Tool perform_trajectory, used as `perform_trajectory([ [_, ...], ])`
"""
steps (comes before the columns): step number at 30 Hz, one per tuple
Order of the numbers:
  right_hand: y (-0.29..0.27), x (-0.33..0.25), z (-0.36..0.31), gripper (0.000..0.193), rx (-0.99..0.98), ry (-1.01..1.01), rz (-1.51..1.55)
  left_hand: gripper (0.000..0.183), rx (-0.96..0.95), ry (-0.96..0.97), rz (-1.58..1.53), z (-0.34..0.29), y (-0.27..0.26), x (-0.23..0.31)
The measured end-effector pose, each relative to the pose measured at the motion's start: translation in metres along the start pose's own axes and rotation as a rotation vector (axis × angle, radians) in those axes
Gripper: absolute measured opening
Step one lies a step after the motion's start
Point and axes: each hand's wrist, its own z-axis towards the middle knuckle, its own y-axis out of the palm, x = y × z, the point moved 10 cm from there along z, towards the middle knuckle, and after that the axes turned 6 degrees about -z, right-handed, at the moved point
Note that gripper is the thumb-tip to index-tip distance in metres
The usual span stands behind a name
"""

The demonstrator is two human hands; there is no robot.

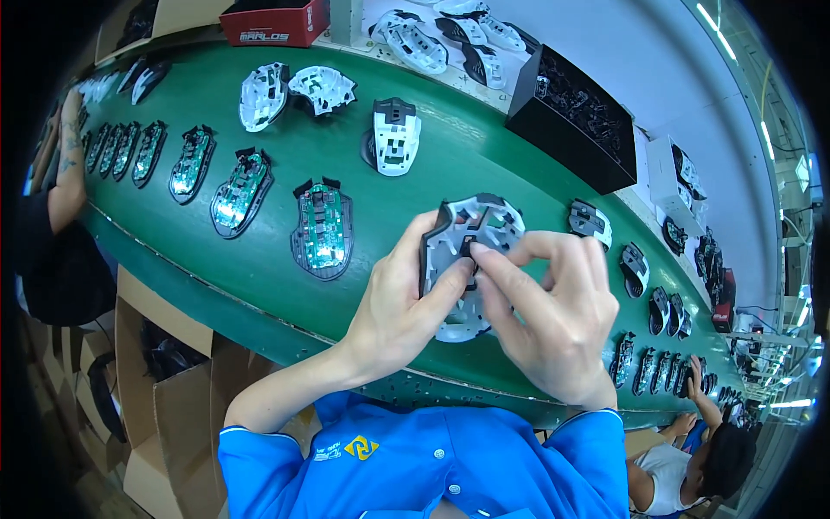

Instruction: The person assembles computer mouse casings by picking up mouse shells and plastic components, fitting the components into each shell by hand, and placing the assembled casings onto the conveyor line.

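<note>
My left hand (402, 298) grips a white and black computer mouse shell (454, 238) by its left side, its hollow inside facing up. The left thumb presses in toward the middle of the shell. My right hand (549, 307) reaches over from the right, thumb and forefinger closed on a small black part (469, 248) at the shell's centre. How that part sits in the shell is hidden by the fingertips. Left of my hands, a mouse base with a green circuit board (324, 227) lies on the green table. Another white and black shell (395, 138) lies beyond.
More bases with boards (242, 195) line the green table (285, 147) on both sides. A black box of small dark parts (575, 117) stands at the back right, a red box (275, 23) at the back left. Cardboard boxes (177, 415) stand below. Co-workers (692, 471) sit at either side.
</note>
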Motion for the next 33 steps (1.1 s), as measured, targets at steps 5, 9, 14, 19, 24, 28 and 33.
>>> perform_trajectory([
  [5, 0.000, 0.011, 0.003, 0.041, 0.015, 0.023, 0.004, 0.030, -0.017, -0.057, 0.064, 0.004, -0.005, -0.001],
  [9, 0.011, 0.030, -0.005, 0.056, -0.013, 0.195, 0.261, 0.026, 0.001, -0.032, 0.073, 0.006, -0.007, 0.008],
  [14, 0.035, 0.041, -0.007, 0.058, -0.093, 0.372, 0.498, 0.020, -0.012, 0.024, 0.188, 0.009, -0.008, 0.013],
  [19, 0.043, 0.039, -0.006, 0.065, -0.089, 0.340, 0.606, 0.017, 0.031, 0.102, 0.298, 0.010, -0.016, 0.022],
  [24, 0.059, 0.036, -0.028, 0.078, -0.124, 0.479, 0.716, 0.023, 0.016, 0.089, 0.101, 0.017, -0.018, 0.014],
  [28, 0.052, 0.028, -0.027, 0.079, 0.049, 0.334, 0.573, 0.027, -0.008, 0.214, 0.308, 0.010, -0.014, 0.028],
  [33, 0.033, 0.026, -0.027, 0.075, 0.106, 0.298, 0.659, 0.041, -0.099, 0.303, 0.330, -0.004, -0.001, 0.036],
])
